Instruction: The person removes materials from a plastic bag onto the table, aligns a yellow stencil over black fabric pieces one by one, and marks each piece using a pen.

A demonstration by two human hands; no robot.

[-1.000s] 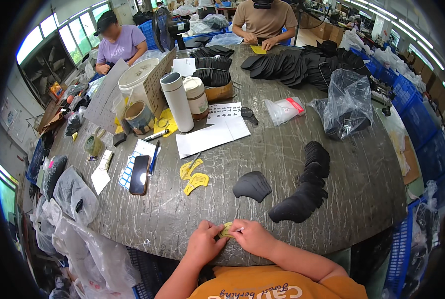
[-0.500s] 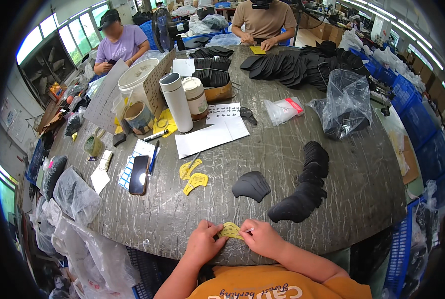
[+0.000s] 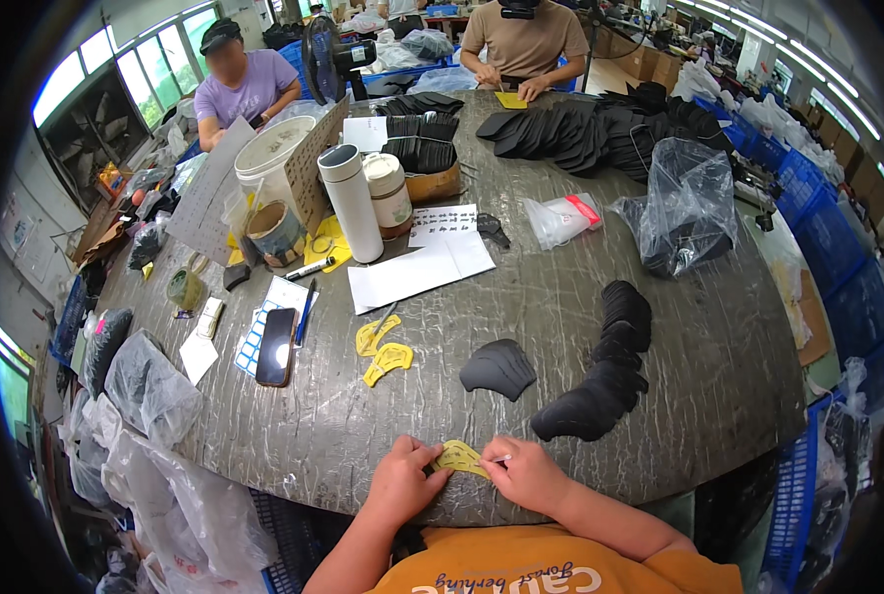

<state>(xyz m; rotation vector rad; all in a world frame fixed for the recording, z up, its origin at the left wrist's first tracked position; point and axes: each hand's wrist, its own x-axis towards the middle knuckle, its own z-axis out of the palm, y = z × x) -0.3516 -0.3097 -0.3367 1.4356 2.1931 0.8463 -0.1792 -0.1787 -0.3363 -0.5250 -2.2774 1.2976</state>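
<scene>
At the near edge of the table, my left hand (image 3: 404, 479) grips the left end of a curved yellow template (image 3: 459, 457) with slots cut in it. My right hand (image 3: 527, 473) is closed round a thin pale pen (image 3: 502, 459), its lower part lost behind my fingers at the template's right side. Whether a black piece lies under the template I cannot tell. Further in lie two more yellow templates (image 3: 391, 362), a single dark curved piece (image 3: 499, 369) and, to its right, a fanned row of similar black pieces (image 3: 590, 404).
A phone (image 3: 276, 346) lies at the left, near white papers (image 3: 422, 274), a white thermos (image 3: 352, 203) and a jar (image 3: 389, 195). Heaped black pieces (image 3: 600, 134) and a clear plastic bag (image 3: 680, 213) are at the far right. Two people sit across the table.
My hands stay in place, with only a slight shift of the right hand and pen. Across the table, the person at the left has lowered their hands behind the board.
</scene>
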